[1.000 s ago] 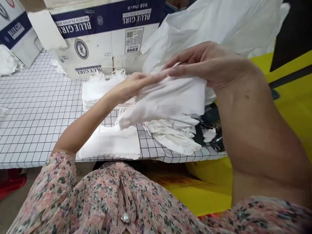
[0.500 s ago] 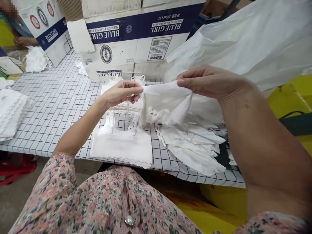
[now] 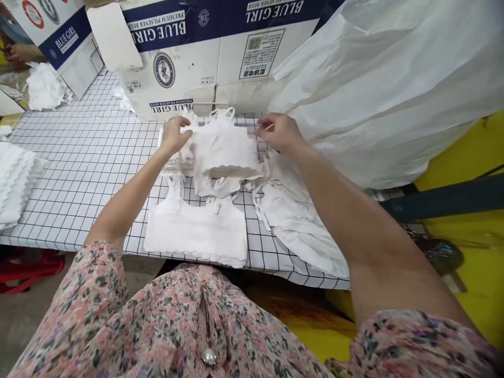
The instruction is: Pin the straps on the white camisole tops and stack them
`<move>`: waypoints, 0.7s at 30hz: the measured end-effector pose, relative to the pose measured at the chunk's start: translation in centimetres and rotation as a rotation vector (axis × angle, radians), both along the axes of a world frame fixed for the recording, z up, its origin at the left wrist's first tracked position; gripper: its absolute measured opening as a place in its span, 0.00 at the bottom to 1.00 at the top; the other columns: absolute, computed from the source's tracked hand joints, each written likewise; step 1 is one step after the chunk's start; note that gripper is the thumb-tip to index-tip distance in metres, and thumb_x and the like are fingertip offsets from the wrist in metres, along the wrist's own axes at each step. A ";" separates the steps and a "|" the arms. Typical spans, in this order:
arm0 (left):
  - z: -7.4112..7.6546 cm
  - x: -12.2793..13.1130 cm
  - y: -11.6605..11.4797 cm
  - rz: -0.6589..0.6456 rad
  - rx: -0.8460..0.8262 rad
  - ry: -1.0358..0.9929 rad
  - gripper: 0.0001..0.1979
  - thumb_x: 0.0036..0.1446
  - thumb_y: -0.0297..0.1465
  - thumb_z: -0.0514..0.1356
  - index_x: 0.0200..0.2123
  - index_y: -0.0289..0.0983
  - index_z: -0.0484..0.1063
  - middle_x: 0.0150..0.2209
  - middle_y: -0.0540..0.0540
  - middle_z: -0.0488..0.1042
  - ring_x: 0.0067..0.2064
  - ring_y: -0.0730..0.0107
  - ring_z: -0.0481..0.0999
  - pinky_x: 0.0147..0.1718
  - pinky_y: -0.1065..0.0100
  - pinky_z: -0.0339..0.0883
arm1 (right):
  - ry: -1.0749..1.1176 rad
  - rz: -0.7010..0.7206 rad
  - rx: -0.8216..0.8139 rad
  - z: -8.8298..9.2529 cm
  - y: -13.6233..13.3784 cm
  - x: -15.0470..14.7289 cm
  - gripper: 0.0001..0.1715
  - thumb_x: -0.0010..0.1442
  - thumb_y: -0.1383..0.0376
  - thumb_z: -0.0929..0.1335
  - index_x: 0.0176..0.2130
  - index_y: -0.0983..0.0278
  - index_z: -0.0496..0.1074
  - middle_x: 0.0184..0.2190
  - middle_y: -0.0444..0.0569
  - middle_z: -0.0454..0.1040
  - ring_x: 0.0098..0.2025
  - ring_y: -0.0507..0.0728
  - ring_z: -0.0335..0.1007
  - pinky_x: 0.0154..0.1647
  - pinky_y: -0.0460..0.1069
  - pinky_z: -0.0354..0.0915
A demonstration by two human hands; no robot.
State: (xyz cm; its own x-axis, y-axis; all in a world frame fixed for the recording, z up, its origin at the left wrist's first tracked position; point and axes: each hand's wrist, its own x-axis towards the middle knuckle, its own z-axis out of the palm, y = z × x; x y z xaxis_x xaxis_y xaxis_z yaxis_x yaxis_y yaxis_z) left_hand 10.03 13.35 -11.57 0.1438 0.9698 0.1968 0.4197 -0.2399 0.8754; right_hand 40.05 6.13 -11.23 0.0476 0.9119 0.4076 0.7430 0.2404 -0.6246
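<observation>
A white camisole top (image 3: pixel 226 149) with a wavy hem lies draped over a stack of similar tops (image 3: pixel 179 163), its hem uneven and part folded over. My left hand (image 3: pixel 176 135) hovers by its upper left corner, thumb and finger parted. At the opposite corner is my right hand (image 3: pixel 279 131), fingertips close to the edge and slightly apart; whether they touch the cloth is hard to tell. Nearer me, a neat pile of white camisoles (image 3: pixel 195 231) lies flat with straps pointing away. Under my right forearm spreads a loose heap of white garments (image 3: pixel 297 226).
White-and-blue beer cartons (image 3: pixel 185 63) stand along the back. A big white plastic bag (image 3: pixel 378 89) bulges at the right. Folded white pieces (image 3: pixel 19 178) lie at the left of the checked table cover (image 3: pixel 98 157). Another person's hand (image 3: pixel 19 52) shows at the far left.
Both hands have moved left with the camisole, from holding it stretched in the air to beside its corners over the back stack. The view has shifted slightly.
</observation>
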 end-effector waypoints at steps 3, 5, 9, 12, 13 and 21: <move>-2.5 -0.1 -4.0 -0.186 0.099 0.060 0.05 0.57 0.22 0.66 0.34 0.37 0.78 0.39 0.45 0.79 0.40 0.69 0.75 0.46 0.65 0.70 | -0.108 0.024 0.017 -2.8 -1.0 -0.3 0.10 0.63 0.57 0.71 0.40 0.60 0.78 0.43 0.57 0.79 0.44 0.65 0.76 0.52 0.62 0.73; -3.7 0.0 -7.2 -0.283 0.107 0.082 0.03 0.59 0.26 0.67 0.32 0.37 0.79 0.36 0.45 0.79 0.36 0.69 0.75 0.42 0.66 0.70 | -0.293 0.130 0.038 -4.3 -2.3 -1.2 0.13 0.64 0.55 0.71 0.43 0.61 0.78 0.47 0.59 0.79 0.51 0.68 0.74 0.57 0.64 0.70; -5.7 1.0 -11.6 -0.414 -0.071 0.011 0.05 0.60 0.27 0.66 0.32 0.37 0.82 0.32 0.46 0.80 0.32 0.71 0.75 0.37 0.67 0.70 | -0.619 0.318 0.010 -6.0 -3.5 -4.5 0.19 0.63 0.53 0.73 0.51 0.58 0.77 0.52 0.58 0.77 0.57 0.71 0.69 0.65 0.69 0.62; -6.8 1.9 -13.0 -0.488 -0.405 -0.138 0.06 0.59 0.25 0.65 0.35 0.35 0.84 0.33 0.45 0.83 0.32 0.71 0.79 0.38 0.67 0.74 | -0.679 0.352 -0.002 -6.6 -2.2 -6.3 0.21 0.66 0.61 0.69 0.56 0.59 0.76 0.53 0.59 0.77 0.56 0.71 0.67 0.66 0.70 0.58; -7.1 2.0 -13.2 -0.481 -0.519 -0.198 0.06 0.58 0.24 0.65 0.36 0.34 0.85 0.34 0.45 0.84 0.33 0.71 0.81 0.39 0.66 0.75 | -0.681 0.367 -0.011 -6.8 -1.6 -6.7 0.19 0.67 0.63 0.66 0.55 0.60 0.78 0.52 0.60 0.77 0.56 0.71 0.67 0.65 0.70 0.58; -8.1 2.5 -13.7 -0.217 -0.893 -0.738 0.12 0.50 0.20 0.73 0.40 0.32 0.85 0.46 0.40 0.85 0.44 0.69 0.84 0.61 0.60 0.73 | -0.288 0.295 -0.020 -6.0 1.2 -6.9 0.11 0.67 0.65 0.64 0.41 0.61 0.76 0.40 0.58 0.77 0.47 0.67 0.68 0.52 0.62 0.65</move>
